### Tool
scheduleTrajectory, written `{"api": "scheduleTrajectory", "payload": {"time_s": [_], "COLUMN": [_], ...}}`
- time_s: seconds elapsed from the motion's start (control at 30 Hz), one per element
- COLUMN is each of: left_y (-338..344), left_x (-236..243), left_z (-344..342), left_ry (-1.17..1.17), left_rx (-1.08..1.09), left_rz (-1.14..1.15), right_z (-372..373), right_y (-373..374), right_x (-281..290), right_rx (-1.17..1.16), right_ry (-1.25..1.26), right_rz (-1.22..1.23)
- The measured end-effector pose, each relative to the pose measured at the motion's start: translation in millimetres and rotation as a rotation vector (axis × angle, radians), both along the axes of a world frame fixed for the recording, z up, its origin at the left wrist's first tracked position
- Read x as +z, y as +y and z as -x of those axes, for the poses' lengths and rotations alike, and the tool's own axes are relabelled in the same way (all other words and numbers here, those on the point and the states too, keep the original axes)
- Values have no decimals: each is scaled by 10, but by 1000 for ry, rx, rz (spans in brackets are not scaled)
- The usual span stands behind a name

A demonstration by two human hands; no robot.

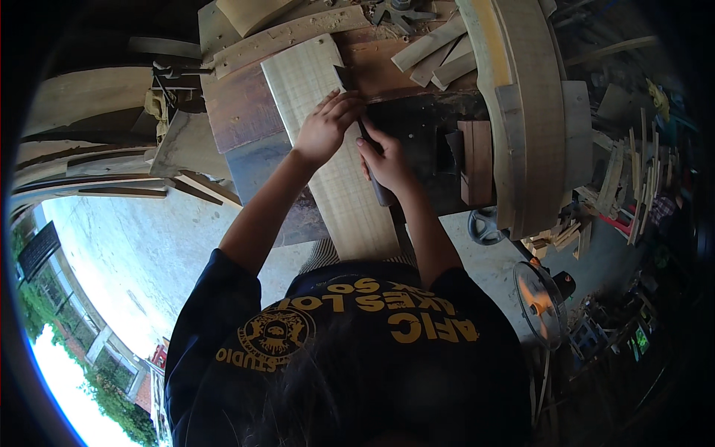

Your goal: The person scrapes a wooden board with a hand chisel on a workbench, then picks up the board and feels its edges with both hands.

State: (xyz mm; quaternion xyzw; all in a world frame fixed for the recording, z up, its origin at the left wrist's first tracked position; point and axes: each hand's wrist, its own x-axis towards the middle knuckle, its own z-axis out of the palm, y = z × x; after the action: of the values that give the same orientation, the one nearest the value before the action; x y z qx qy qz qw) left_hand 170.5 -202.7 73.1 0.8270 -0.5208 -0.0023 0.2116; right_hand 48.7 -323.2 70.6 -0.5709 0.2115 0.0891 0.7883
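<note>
A long pale plank lies lengthwise on the dark workbench, its near end against my body. Along its right side is a dark bladed hand tool with a long handle. My right hand grips that handle, fingers wrapped round it. My left hand is higher up over the plank, its curved fingers pressed over the tool near the blade; its thumb is hidden.
Loose offcuts and shavings lie at the bench's back, a reddish block at its right. Curved boards stand farther right; more boards are stacked left. An orange-centred fan stands low at the right.
</note>
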Motion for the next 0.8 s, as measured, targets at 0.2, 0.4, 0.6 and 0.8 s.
{"api": "scheduleTrajectory", "payload": {"time_s": [0.2, 0.4, 0.6, 0.8], "left_y": [3, 131, 138, 130], "left_x": [-3, -10, 2, -38], "left_z": [-152, 350, 391, 323], "left_ry": [55, 84, 23, -14], "left_rx": [27, -110, -158, -204], "left_rz": [6, 9, -6, -32], "right_z": [-104, 581, 690, 688], "right_y": [-5, 42, 27, 51], "right_x": [-7, 103, 133, 174], "right_rx": [4, 43, 84, 91], "right_ry": [-15, 77, 127, 145], "right_rz": [106, 110, 86, 92]}}
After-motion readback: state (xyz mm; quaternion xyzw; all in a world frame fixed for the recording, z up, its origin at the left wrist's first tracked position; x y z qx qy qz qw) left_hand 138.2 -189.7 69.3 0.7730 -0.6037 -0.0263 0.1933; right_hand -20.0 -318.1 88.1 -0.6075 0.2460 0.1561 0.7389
